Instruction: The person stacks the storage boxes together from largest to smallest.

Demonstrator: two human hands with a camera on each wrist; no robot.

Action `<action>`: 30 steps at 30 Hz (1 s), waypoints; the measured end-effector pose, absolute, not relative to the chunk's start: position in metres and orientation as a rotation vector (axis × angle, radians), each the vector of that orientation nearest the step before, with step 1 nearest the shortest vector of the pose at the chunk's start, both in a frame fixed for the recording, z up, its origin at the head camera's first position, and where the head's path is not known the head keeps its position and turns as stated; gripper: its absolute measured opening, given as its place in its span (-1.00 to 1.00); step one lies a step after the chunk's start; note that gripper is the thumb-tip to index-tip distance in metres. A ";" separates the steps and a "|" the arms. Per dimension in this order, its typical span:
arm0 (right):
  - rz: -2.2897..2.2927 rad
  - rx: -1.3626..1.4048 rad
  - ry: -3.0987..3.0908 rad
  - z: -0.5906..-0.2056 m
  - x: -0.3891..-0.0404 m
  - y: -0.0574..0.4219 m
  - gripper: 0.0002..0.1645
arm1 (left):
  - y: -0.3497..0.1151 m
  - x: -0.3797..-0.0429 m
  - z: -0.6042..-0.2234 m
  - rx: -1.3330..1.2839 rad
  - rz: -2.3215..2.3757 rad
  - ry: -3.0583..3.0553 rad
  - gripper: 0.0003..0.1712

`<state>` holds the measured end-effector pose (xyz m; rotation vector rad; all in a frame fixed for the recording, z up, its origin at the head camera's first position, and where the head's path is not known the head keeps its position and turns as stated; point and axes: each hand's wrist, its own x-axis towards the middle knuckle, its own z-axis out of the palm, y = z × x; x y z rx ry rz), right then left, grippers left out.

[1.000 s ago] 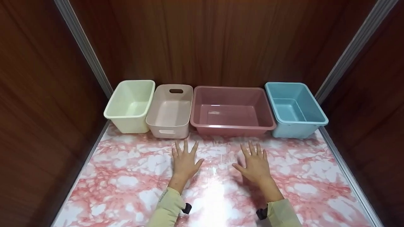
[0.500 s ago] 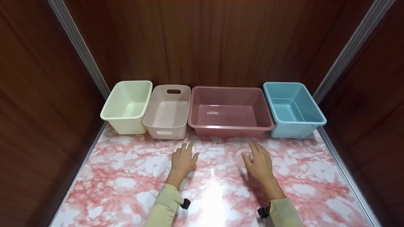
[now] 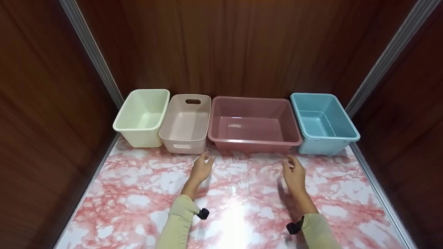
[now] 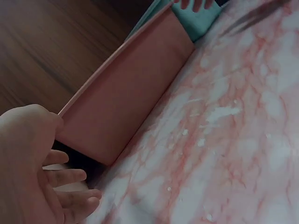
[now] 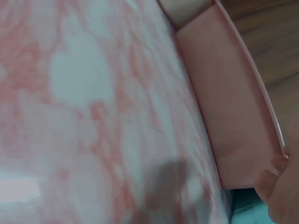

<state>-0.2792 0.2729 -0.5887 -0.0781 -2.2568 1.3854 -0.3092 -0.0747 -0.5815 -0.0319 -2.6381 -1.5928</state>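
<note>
A wide dusty-rose plastic bin stands on the marbled red-and-white surface in the head view, with nothing in it. Near its front left corner is my left hand, fingers bent loosely and holding nothing. My right hand is at the front right corner, thumb and fingers parted, also without an object. The left wrist view has the left hand beside the bin's end, thumb overlapping its corner. At the other end, the right hand partly shows; contact with the rim cannot be told.
A pale pink basket with handle slots and a cream bin stand to the left. A light blue bin is on the right. Brown wood-grain panels with grey metal strips enclose the surface on three sides.
Both hands, earlier spread flat over the surface, have turned inward with fingers bent. They have moved forward to the rose bin's front corners, the right one also outward.
</note>
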 end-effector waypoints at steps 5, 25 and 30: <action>1.559 -0.226 -2.237 -0.583 -0.288 0.280 -0.53 | -0.069 -0.322 -0.582 0.053 -1.848 -2.488 -0.41; 1.923 -0.436 -2.198 -0.569 -0.342 0.310 -0.22 | -0.060 -0.369 -0.582 0.062 -2.344 -2.231 -0.20; 2.071 -0.424 -2.157 -0.572 -0.344 0.314 -0.20 | -0.053 -0.368 -0.589 0.046 -2.278 -2.210 -0.21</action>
